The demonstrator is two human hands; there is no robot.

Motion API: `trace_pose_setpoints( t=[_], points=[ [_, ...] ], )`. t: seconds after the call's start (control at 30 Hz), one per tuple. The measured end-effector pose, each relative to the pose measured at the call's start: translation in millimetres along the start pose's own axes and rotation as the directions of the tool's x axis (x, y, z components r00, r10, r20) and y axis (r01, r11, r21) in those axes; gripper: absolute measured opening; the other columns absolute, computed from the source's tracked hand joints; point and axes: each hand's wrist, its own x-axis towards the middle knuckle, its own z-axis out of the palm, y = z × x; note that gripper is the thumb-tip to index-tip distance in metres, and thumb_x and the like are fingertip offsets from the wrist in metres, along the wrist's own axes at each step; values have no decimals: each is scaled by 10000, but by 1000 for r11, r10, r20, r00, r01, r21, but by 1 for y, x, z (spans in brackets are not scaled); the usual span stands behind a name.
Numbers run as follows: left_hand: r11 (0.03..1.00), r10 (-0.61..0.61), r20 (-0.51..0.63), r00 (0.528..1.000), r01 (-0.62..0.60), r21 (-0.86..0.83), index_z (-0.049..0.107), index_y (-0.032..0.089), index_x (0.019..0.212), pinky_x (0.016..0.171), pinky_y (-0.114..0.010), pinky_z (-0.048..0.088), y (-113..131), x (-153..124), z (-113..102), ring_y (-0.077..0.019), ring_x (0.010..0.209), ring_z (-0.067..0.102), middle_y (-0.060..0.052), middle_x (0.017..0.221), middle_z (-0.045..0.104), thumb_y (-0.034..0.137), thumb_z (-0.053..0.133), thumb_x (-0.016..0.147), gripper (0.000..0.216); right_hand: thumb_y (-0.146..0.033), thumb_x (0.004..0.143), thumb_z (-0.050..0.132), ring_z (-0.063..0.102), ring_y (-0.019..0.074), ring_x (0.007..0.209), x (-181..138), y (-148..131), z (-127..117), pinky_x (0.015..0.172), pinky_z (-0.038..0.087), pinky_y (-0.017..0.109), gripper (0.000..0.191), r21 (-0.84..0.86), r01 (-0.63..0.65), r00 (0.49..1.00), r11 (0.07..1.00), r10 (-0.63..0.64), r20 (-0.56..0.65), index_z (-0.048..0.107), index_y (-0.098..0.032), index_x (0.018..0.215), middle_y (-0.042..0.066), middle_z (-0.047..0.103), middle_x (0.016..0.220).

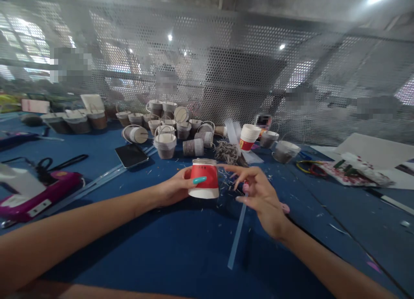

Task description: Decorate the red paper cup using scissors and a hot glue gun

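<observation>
My left hand (176, 185) grips a red and white paper cup (207, 178), thumb with a long turquoise nail across its side. The cup is upside down, its wider white end facing the table. Just right of it, my right hand (258, 195) has its fingers apart and bent, the index fingertip close to the cup's upper edge; whether it touches I cannot tell. A pink and dark object (284, 208) lies under or behind that hand, mostly hidden. Below it a translucent stick (237, 234) lies on the blue table (155, 256).
Beyond the hands stand several twine-wrapped cups (166, 144) with handles, beside a tangle of twine (226, 152) and a stack of paper cups (249, 137). A phone (131, 155) and a purple power strip (48, 191) lie left. At right is a red-and-white bundle (352, 169).
</observation>
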Motion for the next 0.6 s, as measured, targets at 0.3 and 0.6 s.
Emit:
trace_pose_setpoints(
  t=[0.3,0.6],
  points=[
    [997,-31,-2,1000,31,77,641,106,1059,784,-303,467,1,0,0,-191,815,659,-106,952,713,249,844,536,578,-25,714,450,382,204,1254,-4,-7,6,1050,283,470,346,-241,-20,978,970,70,197,454,-262,965,31,449,1360],
    [999,-45,99,994,47,-15,625,102,1118,824,-316,477,2,-1,-4,-212,895,664,-120,1006,714,225,794,590,568,6,656,447,383,228,1066,-7,-14,3,948,319,471,343,-419,180,969,890,-89,229,456,-264,868,-31,555,1300]
  ],
)
